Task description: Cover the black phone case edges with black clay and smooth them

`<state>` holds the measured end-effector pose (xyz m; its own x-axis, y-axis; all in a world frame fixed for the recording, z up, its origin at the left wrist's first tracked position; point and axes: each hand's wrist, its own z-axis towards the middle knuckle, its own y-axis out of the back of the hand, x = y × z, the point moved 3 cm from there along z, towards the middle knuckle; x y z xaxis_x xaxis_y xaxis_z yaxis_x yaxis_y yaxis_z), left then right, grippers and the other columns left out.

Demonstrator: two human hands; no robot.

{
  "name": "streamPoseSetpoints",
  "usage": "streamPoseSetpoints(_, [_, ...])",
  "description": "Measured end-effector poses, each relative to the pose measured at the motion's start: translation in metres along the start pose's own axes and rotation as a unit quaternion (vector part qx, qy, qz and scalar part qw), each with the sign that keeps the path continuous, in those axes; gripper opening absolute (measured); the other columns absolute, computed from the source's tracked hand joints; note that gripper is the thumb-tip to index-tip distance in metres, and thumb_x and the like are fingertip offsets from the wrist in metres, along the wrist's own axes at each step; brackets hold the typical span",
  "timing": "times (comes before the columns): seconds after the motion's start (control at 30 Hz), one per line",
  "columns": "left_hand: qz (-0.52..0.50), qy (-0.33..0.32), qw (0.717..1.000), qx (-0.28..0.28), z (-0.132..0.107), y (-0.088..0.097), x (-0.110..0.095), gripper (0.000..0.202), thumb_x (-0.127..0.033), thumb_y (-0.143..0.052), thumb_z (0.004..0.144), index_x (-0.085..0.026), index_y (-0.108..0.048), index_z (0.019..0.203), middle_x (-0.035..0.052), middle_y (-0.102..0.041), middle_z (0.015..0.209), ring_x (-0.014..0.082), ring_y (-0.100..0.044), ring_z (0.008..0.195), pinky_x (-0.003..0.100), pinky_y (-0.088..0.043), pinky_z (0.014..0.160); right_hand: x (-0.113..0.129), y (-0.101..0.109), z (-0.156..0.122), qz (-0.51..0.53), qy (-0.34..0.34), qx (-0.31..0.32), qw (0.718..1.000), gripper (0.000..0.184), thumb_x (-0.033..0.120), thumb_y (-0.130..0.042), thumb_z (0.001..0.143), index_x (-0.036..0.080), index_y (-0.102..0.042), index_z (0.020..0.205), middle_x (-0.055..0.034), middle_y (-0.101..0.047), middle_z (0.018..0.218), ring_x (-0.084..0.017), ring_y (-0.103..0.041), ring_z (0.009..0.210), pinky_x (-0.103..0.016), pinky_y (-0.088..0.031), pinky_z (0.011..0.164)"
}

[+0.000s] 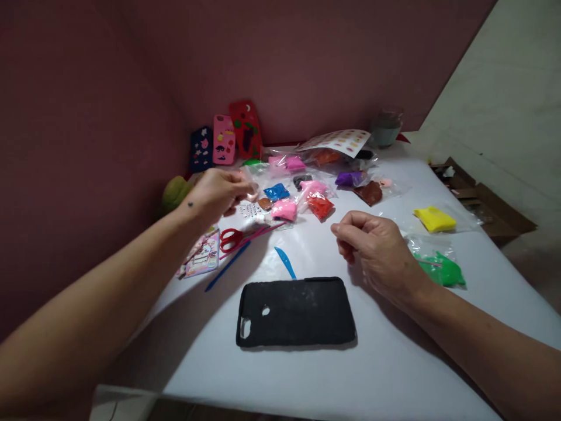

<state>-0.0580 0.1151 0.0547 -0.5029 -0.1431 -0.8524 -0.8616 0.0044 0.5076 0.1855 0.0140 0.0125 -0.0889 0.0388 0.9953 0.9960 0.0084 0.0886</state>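
My left hand (pixel 223 190) reaches over the far left of the table, its fingers closed on a small clear plastic bag (pixel 251 188) with something pale peach in it. Loosely curled, my right hand (pixel 372 245) is above the table's right side with thumb and finger pressed together; whatever they pinch, if anything, is too small to see. Between my forearms a black-covered phone case (pixel 302 313) lies flat, with camera cutouts at its left end. A light blue plastic knife (pixel 286 262) lies just behind the case, touching or nearly touching its far edge.
Bagged coloured clay, including blue (pixel 276 192), red (pixel 320 207), yellow (pixel 435 219) and green (pixel 442 269), lies across the table. Red-handled scissors (pixel 231 240) and a dark blue tool (pixel 225 268) are at left. Decorated cases (pixel 246 131) lean against the wall near a glass jar (pixel 386 128).
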Motion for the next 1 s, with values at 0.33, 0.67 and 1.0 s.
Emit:
streamPoseSetpoints(0.33, [0.037, 0.076, 0.987, -0.139, 0.107, 0.048, 0.008, 0.038, -0.037, -0.061, 0.094, -0.016, -0.059, 0.126, 0.0101, -0.061, 0.127, 0.0251, -0.063, 0.109, 0.045, -0.056, 0.091, -0.010, -0.003, 0.006, -0.099, 0.055, 0.006, 0.994, 0.027, 0.025, -0.058, 0.086, 0.018, -0.050, 0.061, 0.0034, -0.048, 0.059, -0.010, -0.045, 0.057, -0.027, -0.035, 0.058])
streamPoseSetpoints(0.67, [-0.081, 0.048, 0.994, -0.051, 0.060, 0.057, 0.010, 0.039, -0.038, -0.061, 0.094, -0.016, -0.059, 0.126, 0.0094, -0.061, 0.126, 0.0250, -0.063, 0.109, 0.046, -0.056, 0.091, -0.016, -0.004, 0.006, -0.086, 0.035, 0.016, 0.996, 0.028, 0.029, -0.060, 0.086, 0.018, -0.051, 0.063, 0.0039, -0.049, 0.060, -0.009, -0.045, 0.055, -0.027, -0.035, 0.056])
streamPoseSetpoints(1.0, [-0.320, 0.032, 0.914, 0.247, -0.056, -0.011, -0.002, 0.025, 0.002, -0.061, 0.076, -0.004, -0.071, 0.098, 0.0128, -0.073, 0.086, 0.0157, -0.070, 0.068, 0.021, -0.056, 0.056, 0.000, -0.004, -0.005, -0.111, 0.097, 0.016, 0.989, 0.027, 0.027, -0.062, 0.085, 0.018, -0.056, 0.060, 0.0021, -0.054, 0.058, -0.010, -0.047, 0.055, -0.027, -0.036, 0.056])
